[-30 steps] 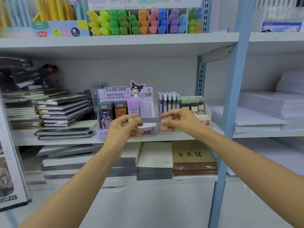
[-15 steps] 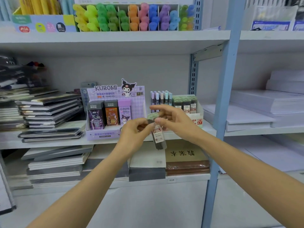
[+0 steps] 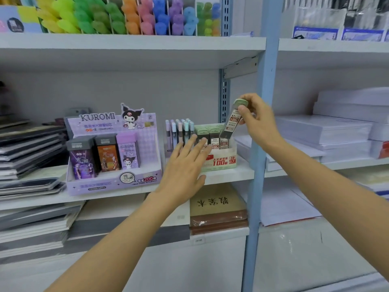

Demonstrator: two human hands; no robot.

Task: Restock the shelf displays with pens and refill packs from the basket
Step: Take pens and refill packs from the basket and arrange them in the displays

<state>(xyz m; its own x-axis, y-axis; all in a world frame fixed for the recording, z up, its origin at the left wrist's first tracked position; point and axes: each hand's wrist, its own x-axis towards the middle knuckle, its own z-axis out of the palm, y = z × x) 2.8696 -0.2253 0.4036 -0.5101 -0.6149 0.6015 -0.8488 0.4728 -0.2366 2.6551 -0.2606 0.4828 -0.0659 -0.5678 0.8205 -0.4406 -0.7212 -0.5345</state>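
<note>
My right hand [image 3: 255,121] pinches a lead refill pack [image 3: 232,121] with a green cap, tilted, its lower end dipping into the right end of the white display box [image 3: 221,162] marked 100. That box holds several similar green-capped packs [image 3: 207,131]. My left hand [image 3: 185,163] is spread flat with fingers apart, its fingertips over the front of the same box. A row of pastel pens [image 3: 180,130] stands just left of the box. The purple Kuromi display [image 3: 111,154] with three refill boxes stands further left on the same shelf. No basket is in view.
A blue upright post [image 3: 260,144] runs just right of the box. Stacks of notebooks [image 3: 29,152] lie at the left, white paper reams [image 3: 341,131] at the right. Colourful highlighters [image 3: 130,15] fill the shelf above. Brown books [image 3: 217,209] lie on the shelf below.
Both hands held the pack together in front of the shelf. Now my right hand alone has lifted it to the display box, and my left hand has let go and opened.
</note>
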